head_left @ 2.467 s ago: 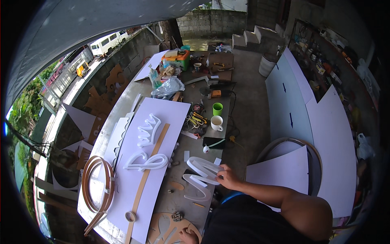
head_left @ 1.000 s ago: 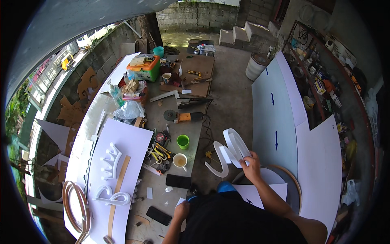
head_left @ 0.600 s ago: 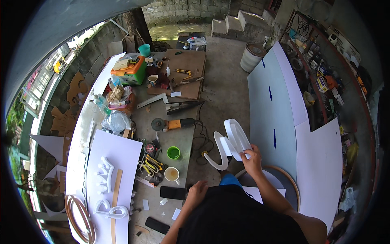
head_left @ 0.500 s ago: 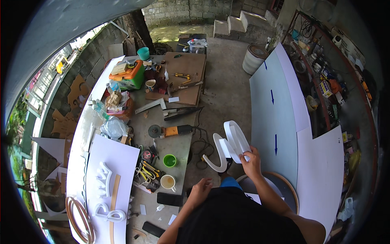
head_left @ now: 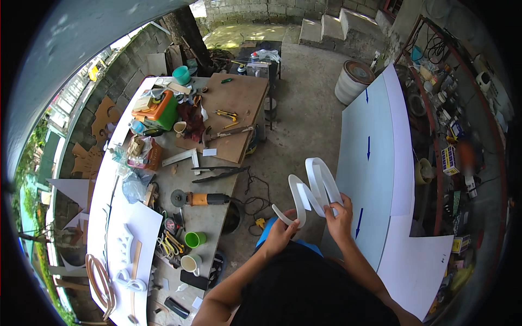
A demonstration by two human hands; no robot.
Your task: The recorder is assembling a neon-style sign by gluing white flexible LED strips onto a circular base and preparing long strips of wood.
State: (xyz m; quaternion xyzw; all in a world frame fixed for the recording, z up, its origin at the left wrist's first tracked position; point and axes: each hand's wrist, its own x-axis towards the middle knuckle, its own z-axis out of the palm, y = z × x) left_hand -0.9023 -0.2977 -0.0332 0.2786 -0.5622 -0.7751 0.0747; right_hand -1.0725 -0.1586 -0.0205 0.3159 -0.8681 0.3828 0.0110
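Note:
A white curvy cut-out letter (head_left: 302, 196), with thick side walls and looping strokes, is held up in front of my body. My left hand (head_left: 284, 230) pinches its lower left tail. Around the base of the taller right loop, the fingers of my right hand (head_left: 340, 218) are closed. To the left, a white sheet (head_left: 148, 220) on the table carries a white crown-shaped piece (head_left: 124, 244) and a smaller white curled piece (head_left: 130, 281).
An angle grinder (head_left: 201, 199), a green cup (head_left: 194, 239) and a white mug (head_left: 191, 264) stand on the table to my left. A large pale blue panel with arrows (head_left: 361, 168) leans at my right, before cluttered shelves. A drum (head_left: 354, 82) stands farther back.
My left hand has come up from beside the table and taken hold of the letter's lower left tail. My right hand still grips the letter. The view has shifted slightly.

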